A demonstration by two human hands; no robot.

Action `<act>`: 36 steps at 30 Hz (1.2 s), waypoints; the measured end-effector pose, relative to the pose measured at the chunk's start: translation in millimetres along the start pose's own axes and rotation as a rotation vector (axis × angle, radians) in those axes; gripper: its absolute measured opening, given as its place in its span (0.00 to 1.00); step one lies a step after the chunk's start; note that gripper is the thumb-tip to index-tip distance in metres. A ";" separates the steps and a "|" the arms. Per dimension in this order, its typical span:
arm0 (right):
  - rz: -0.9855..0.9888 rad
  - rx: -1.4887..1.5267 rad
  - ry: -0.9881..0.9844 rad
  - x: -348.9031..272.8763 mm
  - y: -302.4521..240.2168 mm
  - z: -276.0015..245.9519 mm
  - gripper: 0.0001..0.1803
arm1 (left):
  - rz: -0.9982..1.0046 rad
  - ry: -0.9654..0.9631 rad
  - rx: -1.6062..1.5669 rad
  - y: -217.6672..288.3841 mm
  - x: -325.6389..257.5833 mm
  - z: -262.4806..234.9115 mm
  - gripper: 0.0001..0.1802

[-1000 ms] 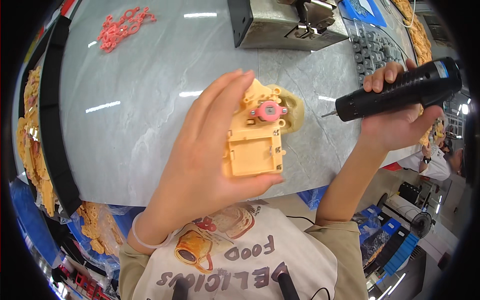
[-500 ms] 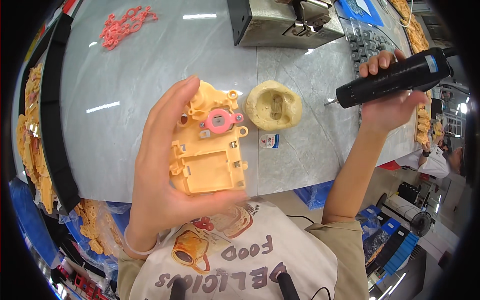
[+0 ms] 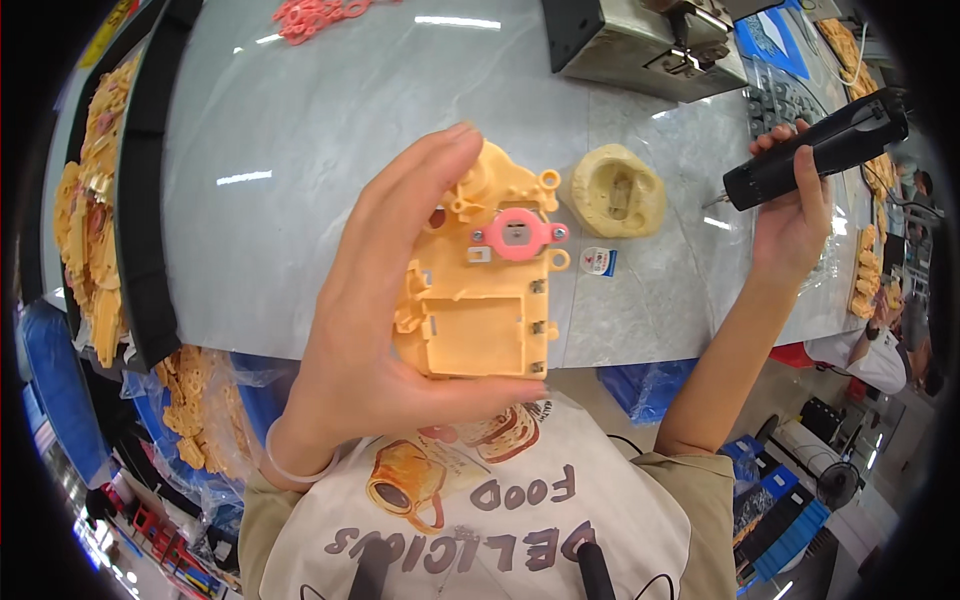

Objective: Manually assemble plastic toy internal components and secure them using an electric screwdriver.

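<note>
And here's the orange plastic housing (image 3: 480,338), over the near part of the grey table (image 3: 255,265), its open compartment facing up and a pink round bracket (image 3: 542,234) across it, a screw at each ear! The left hand (image 3: 362,310) has it in a wide C-shaped grip: fingers up the left side, thumb along the bottom edge. Just right of it sits a cream hollowed block (image 3: 610,229), and below that a small white-and-blue label (image 3: 598,262) with tiny print, too fine to make out. Farther right, well apart from the housing, the right hand (image 3: 788,232) is curled round a black power screwdriver (image 3: 852,140), thumb laid along its body, bit aimed left. Big dark lettering runs upside down across the pale shirt (image 3: 520,525), under a printed mug! Up top, a metal machine (image 3: 640,55) and pink pieces (image 3: 312,18).
</note>
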State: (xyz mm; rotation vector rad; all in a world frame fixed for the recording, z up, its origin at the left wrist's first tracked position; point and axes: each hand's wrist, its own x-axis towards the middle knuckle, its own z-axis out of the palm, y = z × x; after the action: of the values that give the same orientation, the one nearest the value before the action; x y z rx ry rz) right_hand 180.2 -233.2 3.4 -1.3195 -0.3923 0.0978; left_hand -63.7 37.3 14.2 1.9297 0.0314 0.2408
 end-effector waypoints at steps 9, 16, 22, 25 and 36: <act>-0.038 -0.172 0.195 -24.5 -5.2 13.9 0.27 | 0.095 0.005 -0.057 1.8 -11.2 -1.9 0.72; -0.229 -0.300 -0.042 -97.5 -32.0 85.6 0.11 | -0.112 -0.153 -0.310 10.7 -11.7 0.1 0.75; -0.151 -0.344 -0.416 -100.5 -28.4 123.7 0.12 | -0.137 -0.160 -0.561 8.5 -10.4 7.2 0.75; -0.257 -0.359 -0.524 -96.9 -26.8 127.2 0.13 | -0.169 -0.135 -0.603 10.8 -14.6 4.2 0.73; -0.191 -0.296 -0.336 -115.6 -17.0 115.7 0.13 | 0.042 0.320 -0.024 12.9 -49.0 -97.7 0.64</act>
State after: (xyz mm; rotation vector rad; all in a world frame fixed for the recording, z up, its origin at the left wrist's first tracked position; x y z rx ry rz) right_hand 31.4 -164.4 16.1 -1.5531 -0.8417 0.1044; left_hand -130.7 115.9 52.4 1.8529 0.1992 0.5737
